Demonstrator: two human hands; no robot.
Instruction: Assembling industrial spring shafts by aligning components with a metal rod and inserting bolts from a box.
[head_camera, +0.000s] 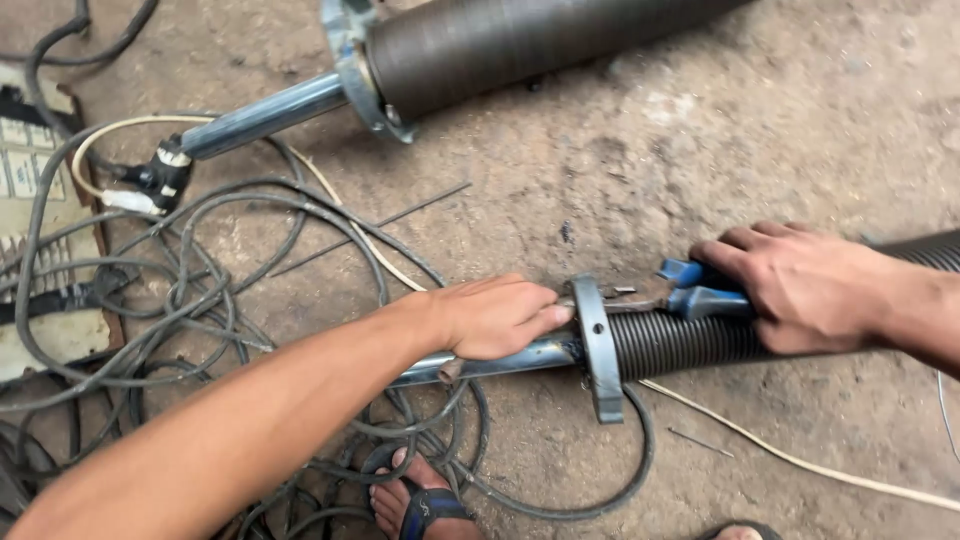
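Observation:
A steel shaft (500, 360) with a round flange (597, 345) and a tightly coiled spring (690, 340) lies across the concrete floor in the head view. My left hand (495, 315) rests on the shaft just left of the flange, fingers pressed against it. My right hand (805, 285) grips blue-handled pliers (690, 290), whose jaws sit at the top of the flange over the spring's first coils.
A second shaft with a flange and a large coiled spring (480, 45) lies at the top. Tangled black cables (150, 320) cover the floor at left, beside a flat box (40, 200). A white wire (800, 460) and a sandalled foot (420, 500) are near.

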